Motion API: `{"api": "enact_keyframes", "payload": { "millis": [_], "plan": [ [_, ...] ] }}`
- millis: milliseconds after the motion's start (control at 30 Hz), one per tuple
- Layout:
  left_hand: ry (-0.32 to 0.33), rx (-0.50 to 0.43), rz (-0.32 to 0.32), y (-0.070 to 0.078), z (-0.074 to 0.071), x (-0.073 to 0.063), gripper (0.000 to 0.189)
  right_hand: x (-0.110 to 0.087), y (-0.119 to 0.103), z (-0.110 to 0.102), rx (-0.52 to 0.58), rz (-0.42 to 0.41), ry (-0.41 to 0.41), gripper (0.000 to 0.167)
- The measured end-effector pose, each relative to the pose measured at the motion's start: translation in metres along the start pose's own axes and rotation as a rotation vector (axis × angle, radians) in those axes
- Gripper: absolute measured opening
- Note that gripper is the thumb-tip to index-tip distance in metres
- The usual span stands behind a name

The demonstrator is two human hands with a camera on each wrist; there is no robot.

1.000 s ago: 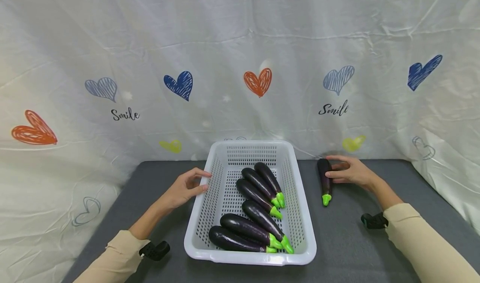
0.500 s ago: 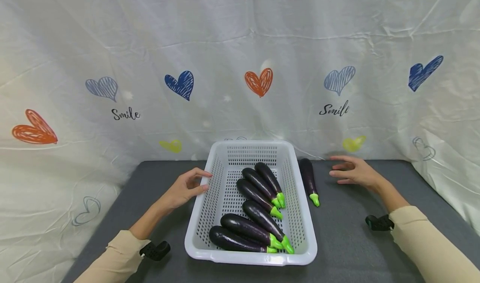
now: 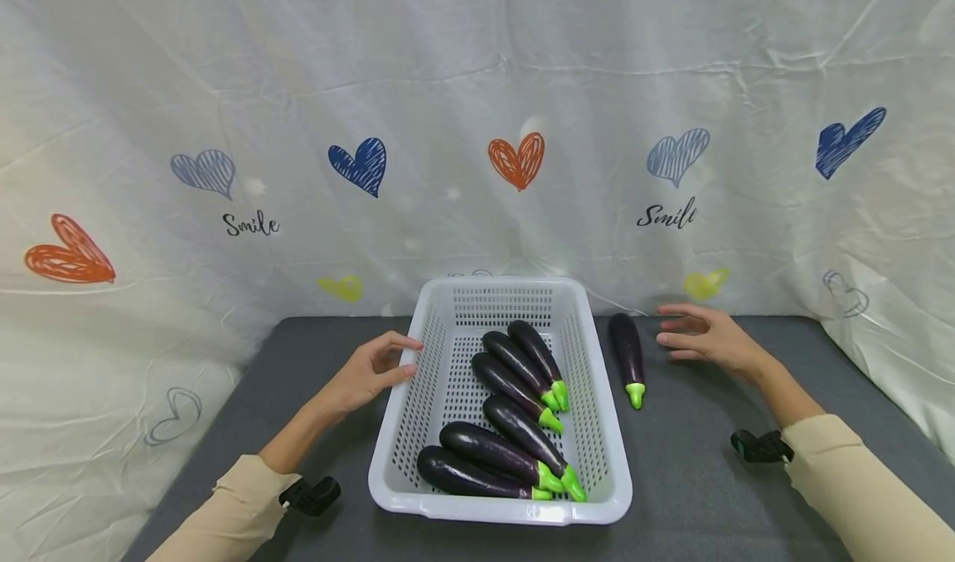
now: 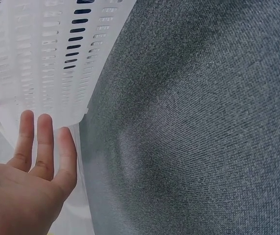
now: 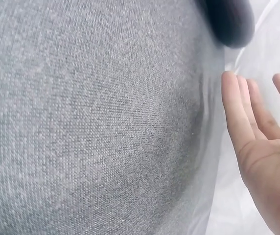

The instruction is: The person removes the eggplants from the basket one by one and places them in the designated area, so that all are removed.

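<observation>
A white plastic basket stands on the dark table, with several glossy purple eggplants with bright green stems inside it. My left hand is at the basket's left side, thumb and index fingertips right at the rim. In the left wrist view its other fingers extend beside the slotted wall. One loose eggplant lies on the cloth just right of the basket, its stem toward me. To its right, my right hand holds nothing. Its relaxed fingers point toward the loose eggplant, with a gap between.
Grey cloth covers the table. Behind it hangs a white curtain printed with hearts and words. Black wrist cameras sit at both sleeves.
The loose eggplant left my right fingers and moved left against the basket, then shifted slightly back to the right. My right hand drew a little rightward. My left hand stayed put.
</observation>
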State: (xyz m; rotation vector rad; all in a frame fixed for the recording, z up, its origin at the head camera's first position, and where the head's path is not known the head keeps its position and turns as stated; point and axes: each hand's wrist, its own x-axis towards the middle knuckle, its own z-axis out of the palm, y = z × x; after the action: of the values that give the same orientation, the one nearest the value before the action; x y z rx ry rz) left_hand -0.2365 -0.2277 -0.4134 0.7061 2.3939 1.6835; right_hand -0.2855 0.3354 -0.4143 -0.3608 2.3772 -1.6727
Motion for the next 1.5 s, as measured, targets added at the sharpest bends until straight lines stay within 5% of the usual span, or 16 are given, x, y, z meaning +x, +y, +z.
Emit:
{"api": "enact_keyframes", "payload": {
  "millis": [733, 1500],
  "plan": [
    [0.006, -0.014, 0.009, -0.002, -0.001, 0.0, 0.035, 0.001, -0.046, 0.035, 0.061, -0.247, 0.022, 0.048],
    [-0.003, -0.036, 0.0, -0.002, 0.0, 0.0, 0.036, 0.025, -0.085, 0.072, 0.072, -0.292, -0.05, 0.052]
  ]
}}
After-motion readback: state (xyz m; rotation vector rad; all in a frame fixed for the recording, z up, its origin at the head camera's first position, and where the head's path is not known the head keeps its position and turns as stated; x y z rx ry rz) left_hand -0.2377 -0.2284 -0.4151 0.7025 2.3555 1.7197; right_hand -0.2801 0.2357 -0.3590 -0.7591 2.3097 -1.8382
